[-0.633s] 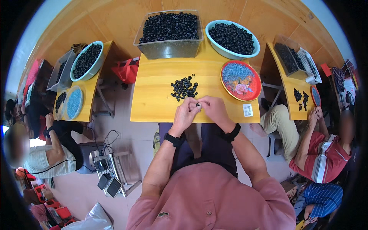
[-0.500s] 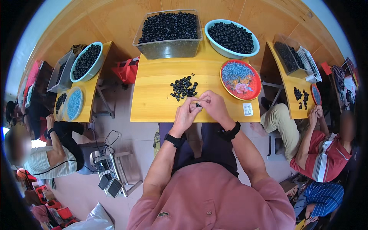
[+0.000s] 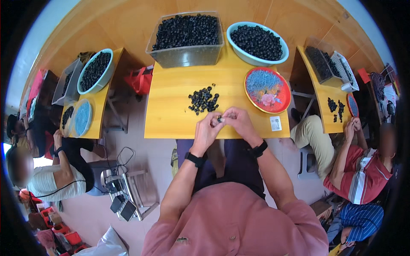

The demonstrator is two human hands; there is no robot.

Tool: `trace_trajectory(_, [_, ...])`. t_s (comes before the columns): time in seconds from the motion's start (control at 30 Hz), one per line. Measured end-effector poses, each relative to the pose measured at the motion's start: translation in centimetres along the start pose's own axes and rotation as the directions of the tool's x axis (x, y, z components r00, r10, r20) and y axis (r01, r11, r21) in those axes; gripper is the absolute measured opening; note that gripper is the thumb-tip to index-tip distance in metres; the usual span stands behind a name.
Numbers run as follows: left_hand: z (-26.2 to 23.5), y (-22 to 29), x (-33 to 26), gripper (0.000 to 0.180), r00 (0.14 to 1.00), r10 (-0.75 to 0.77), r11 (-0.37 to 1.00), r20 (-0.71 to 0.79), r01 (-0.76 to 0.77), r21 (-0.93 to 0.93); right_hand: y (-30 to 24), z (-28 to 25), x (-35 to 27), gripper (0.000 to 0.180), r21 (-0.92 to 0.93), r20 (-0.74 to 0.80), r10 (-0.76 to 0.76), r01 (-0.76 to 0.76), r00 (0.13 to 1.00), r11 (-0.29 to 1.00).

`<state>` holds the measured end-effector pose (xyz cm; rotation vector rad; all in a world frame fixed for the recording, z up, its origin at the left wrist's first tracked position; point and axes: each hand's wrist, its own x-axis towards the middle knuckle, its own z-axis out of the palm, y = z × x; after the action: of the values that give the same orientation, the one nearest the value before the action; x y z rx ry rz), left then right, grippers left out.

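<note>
Over the near edge of the yellow table (image 3: 171, 126), my two hands meet fingertip to fingertip. My left hand (image 3: 206, 129) is closed on a small black ring-shaped part (image 3: 219, 119). Against that same part press the fingertips of my right hand (image 3: 240, 121), pinched together; anything tiny between them is too small to make out. Just beyond my fingers lies a loose pile of small black parts (image 3: 203, 100). To the right of the pile, a red flowered tray (image 3: 283, 104) holds a heap of thin blue-grey pieces (image 3: 264, 80).
A clear bin (image 3: 183, 59) and a pale blue basin (image 3: 243, 53), both full of black parts, stand at the table's back. A white label (image 3: 276, 123) lies front right. Co-workers sit at side tables (image 3: 331, 115) left and right; a metal stool (image 3: 132, 196) stands on the floor.
Both hands stay together at the table edge, with small shifts of the fingers around the black part. The whole view has tilted slightly.
</note>
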<state>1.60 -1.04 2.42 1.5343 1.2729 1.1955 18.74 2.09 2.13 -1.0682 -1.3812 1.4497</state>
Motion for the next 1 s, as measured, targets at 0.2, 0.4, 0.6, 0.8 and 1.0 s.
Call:
trace_trajectory(0.2, [0.0,-0.4,-1.2,0.025,0.999,-0.045,0.991,-0.011,0.046,0.129,1.9,0.9,-0.8,0.006,0.044,0.017,-0.018,0.018,1.000,0.999])
trace_trajectory(0.4, [0.0,0.3,-0.9,0.030,1.000,0.005,0.983,-0.006,-0.004,0.185,0.7,1.3,-0.7,0.008,0.001,-0.004,-0.028,0.028,1.000,1.000])
trace_trajectory(0.6, [-0.4,0.2,-0.6,0.022,0.999,0.048,0.973,0.021,-0.051,0.226,0.1,1.5,-0.5,0.006,0.036,-0.003,-0.024,0.024,1.000,0.999])
trace_trajectory(0.8, [-0.5,-0.1,-1.0,0.019,0.993,0.113,0.961,0.027,-0.117,0.252,0.5,1.6,-0.4,0.004,0.044,0.006,0.015,-0.015,1.000,0.999])
trace_trajectory(1.0, [-0.4,0.6,-1.6,0.032,0.996,0.083,0.991,-0.013,-0.081,0.108,-1.4,-0.2,-0.3,0.011,0.023,-0.047,0.103,-0.102,0.994,0.995])
